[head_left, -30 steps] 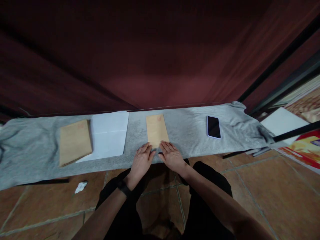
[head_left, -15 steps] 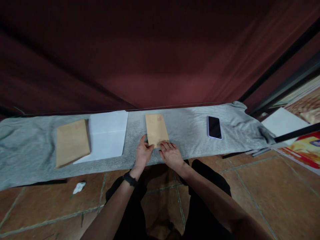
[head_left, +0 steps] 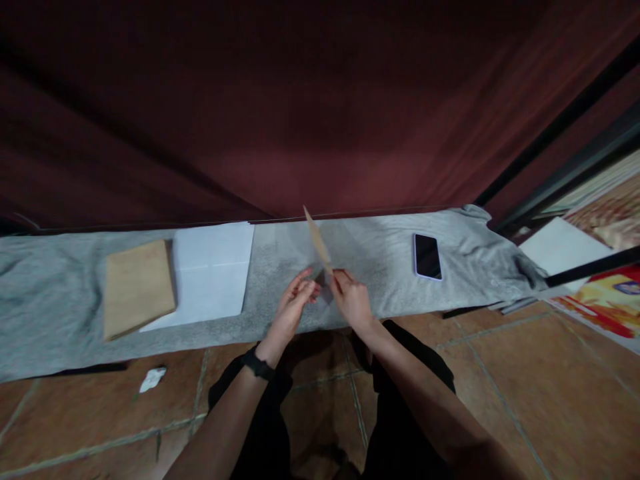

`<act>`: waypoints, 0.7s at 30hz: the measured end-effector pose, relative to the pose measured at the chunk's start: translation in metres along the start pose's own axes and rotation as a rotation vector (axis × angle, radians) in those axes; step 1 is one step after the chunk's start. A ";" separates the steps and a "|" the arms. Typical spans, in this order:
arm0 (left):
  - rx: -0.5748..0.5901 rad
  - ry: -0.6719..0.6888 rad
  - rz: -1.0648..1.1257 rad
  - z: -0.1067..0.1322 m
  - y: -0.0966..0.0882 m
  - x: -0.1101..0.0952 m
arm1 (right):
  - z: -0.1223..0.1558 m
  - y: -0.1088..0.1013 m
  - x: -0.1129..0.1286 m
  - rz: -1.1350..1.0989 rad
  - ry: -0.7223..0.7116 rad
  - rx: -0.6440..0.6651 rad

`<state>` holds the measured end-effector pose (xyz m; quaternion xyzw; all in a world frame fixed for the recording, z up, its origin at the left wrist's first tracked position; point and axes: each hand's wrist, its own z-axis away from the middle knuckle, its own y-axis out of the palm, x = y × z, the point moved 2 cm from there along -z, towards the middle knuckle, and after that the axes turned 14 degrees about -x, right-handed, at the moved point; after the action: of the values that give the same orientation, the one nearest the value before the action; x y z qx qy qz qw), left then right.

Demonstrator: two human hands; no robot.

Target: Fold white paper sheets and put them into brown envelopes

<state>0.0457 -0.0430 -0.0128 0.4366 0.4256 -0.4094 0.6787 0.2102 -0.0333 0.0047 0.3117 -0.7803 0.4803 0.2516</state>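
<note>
A slim brown envelope (head_left: pixel 317 241) stands tilted on edge above the grey cloth (head_left: pixel 370 260), seen almost edge-on. My right hand (head_left: pixel 352 299) pinches its near end. My left hand (head_left: pixel 295 303) is beside it with fingers curled toward the same end; I cannot see whether they touch it. A black band is on my left wrist.
On the cloth to the left lie a white sheet (head_left: pixel 213 267) and a stack of brown envelopes (head_left: pixel 137 285). A black phone (head_left: pixel 427 256) lies to the right. A dark red curtain hangs behind. A crumpled white scrap (head_left: pixel 151 379) is on the tiled floor.
The envelope lay flat under both hands; it has now been lifted off the cloth and turned up on edge. My hands have risen with it.
</note>
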 end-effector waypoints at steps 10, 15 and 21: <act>-0.014 -0.072 -0.046 0.001 0.001 0.013 | 0.020 0.024 -0.012 -1.065 0.956 0.014; -0.066 -0.080 -0.165 -0.009 -0.013 0.009 | 0.025 0.019 -0.011 -0.968 1.015 0.312; -0.147 -0.076 -0.327 -0.020 -0.030 0.010 | 0.018 0.003 -0.021 -0.570 0.650 0.468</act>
<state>0.0161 -0.0350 -0.0343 0.2951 0.4939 -0.4983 0.6486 0.2207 -0.0437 -0.0191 0.3949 -0.4160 0.6273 0.5268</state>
